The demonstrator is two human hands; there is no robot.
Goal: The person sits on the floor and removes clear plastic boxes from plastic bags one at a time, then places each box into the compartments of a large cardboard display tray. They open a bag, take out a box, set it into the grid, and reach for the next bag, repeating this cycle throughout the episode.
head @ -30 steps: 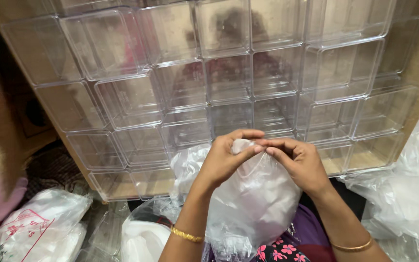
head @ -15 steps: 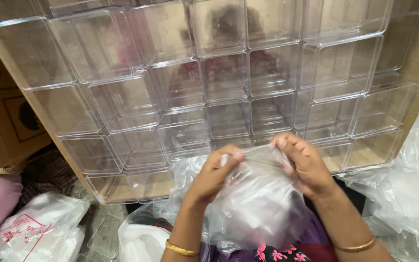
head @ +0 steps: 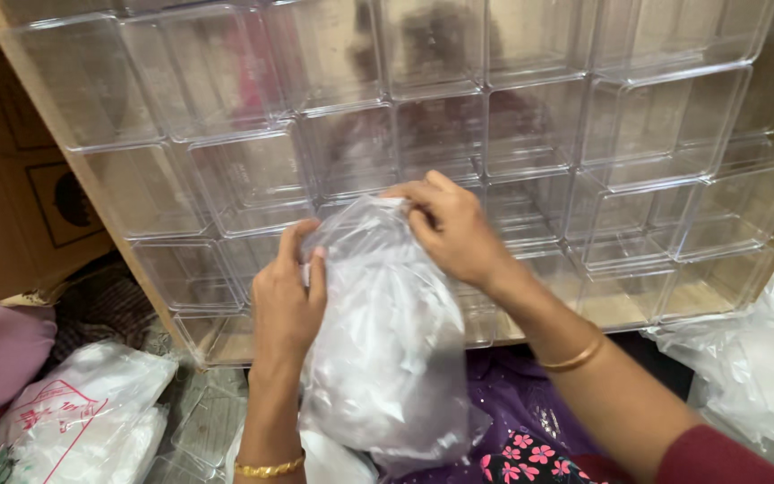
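Left hand (head: 287,300) grips the bag (head: 387,350) at 9 o'clock; right hand (head: 454,229) pinches its top at 12 o'clock.

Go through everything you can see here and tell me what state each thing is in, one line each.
Clear bag: full, held upright, its top gathered in the fingers.
Left hand: gripping the bag's left side.
Right hand: pinching the bag's top.
Clear boxes: empty, stacked on their sides, open ends facing out.
Printed bag: full, lying flat at lower left.
Cardboard box: standing at left; whether open or shut cannot be told.
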